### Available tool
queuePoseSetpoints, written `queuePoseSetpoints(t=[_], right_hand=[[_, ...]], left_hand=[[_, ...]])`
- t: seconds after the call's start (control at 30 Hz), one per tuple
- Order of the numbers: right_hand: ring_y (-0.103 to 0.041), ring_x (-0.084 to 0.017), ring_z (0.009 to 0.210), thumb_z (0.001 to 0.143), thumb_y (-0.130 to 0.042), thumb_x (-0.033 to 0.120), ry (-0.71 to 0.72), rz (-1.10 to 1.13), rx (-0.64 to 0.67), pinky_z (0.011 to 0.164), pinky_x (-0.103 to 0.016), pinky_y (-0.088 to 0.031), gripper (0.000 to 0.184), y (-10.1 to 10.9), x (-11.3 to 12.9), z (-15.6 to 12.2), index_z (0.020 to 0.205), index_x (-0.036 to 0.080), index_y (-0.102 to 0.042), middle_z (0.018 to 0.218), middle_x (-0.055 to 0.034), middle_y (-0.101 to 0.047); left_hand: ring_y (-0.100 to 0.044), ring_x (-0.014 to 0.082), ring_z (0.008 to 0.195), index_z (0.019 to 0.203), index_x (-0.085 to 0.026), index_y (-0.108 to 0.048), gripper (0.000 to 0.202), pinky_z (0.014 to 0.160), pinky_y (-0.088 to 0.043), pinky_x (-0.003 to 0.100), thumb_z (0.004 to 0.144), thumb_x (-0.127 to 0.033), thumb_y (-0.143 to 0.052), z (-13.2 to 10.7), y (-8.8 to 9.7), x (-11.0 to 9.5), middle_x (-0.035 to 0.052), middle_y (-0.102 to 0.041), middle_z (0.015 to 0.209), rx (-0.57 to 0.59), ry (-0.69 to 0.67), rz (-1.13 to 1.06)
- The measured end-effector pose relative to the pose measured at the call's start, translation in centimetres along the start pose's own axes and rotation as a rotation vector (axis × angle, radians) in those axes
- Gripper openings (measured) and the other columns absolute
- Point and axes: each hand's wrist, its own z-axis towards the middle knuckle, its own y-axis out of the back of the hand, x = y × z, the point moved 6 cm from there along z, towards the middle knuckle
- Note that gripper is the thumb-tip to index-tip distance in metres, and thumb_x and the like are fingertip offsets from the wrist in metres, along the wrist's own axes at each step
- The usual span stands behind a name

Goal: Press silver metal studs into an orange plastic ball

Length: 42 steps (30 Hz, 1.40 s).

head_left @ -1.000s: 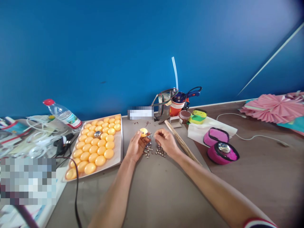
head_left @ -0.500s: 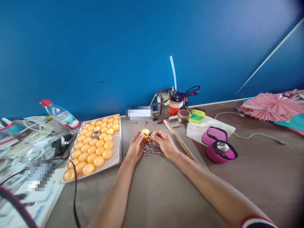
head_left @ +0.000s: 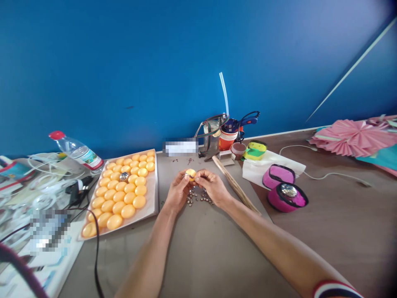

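Note:
My left hand (head_left: 177, 191) holds a small yellow ball (head_left: 190, 173) between fingertips, above a pile of small shiny metal beads (head_left: 197, 196) on the table. My right hand (head_left: 213, 186) is pinched against the ball's right side, apparently holding a tiny bead that I cannot make out clearly. A white tray (head_left: 154, 198) with several yellow balls (head_left: 124, 191) lies just left of my hands; one silver-covered ball (head_left: 124, 176) sits among them.
A plastic water bottle (head_left: 76, 150) lies at the back left amid cables. Cups with tools (head_left: 228, 135), a wooden stick (head_left: 235, 184), a pink pouch (head_left: 284, 189), white paper (head_left: 273, 162) and pink paper fans (head_left: 353, 137) stand to the right. A black cord (head_left: 96, 244) crosses the front left.
My right hand has moved left from above the bead pile to the ball and now pinches against it. The left hand keeps the ball in nearly the same place.

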Motion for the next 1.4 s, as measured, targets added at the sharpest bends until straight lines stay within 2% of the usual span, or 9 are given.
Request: queuePoseSetpoints(t=[0.93, 1.2, 1.4], right_hand=[[-0.043, -0.009, 0.057, 0.069, -0.058, 0.024, -0.046, -0.020, 0.008, 0.059, -0.024, -0.033, 0.009, 0.0, 0.5, -0.2, 0.067, 0.017, -0.055, 0.057, 0.0046, -0.051], [-0.043, -0.009, 0.056, 0.068, -0.062, 0.028, -0.053, -0.001, 0.009, 0.057, -0.025, -0.032, 0.013, 0.1, -0.2, 0.0, 0.067, 0.017, -0.055, 0.057, 0.0048, -0.050], [-0.041, -0.009, 0.052, 0.068, -0.062, 0.028, -0.049, -0.021, -0.066, 0.053, -0.024, -0.032, 0.014, 0.5, -0.5, 0.1, 0.071, 0.018, -0.053, 0.055, 0.0059, -0.046]], left_hand=[[-0.058, 0.0120, 0.065, 0.095, -0.015, -0.061, 0.026, 0.071, -0.045, 0.029, 0.074, -0.030, -0.067, -0.2, -0.2, -0.2, 0.0025, -0.064, 0.080, -0.004, -0.001, 0.044], [-0.059, 0.0135, 0.070, 0.097, -0.017, -0.059, 0.029, 0.071, -0.045, 0.029, 0.073, -0.030, -0.067, -0.2, -0.4, -0.1, 0.0026, -0.063, 0.085, -0.001, -0.048, 0.069], [-0.061, 0.0137, 0.069, 0.096, -0.017, -0.058, 0.026, 0.072, -0.045, 0.029, 0.074, -0.028, -0.066, -0.4, -0.7, 0.0, 0.0018, -0.064, 0.080, 0.002, -0.051, 0.093]])
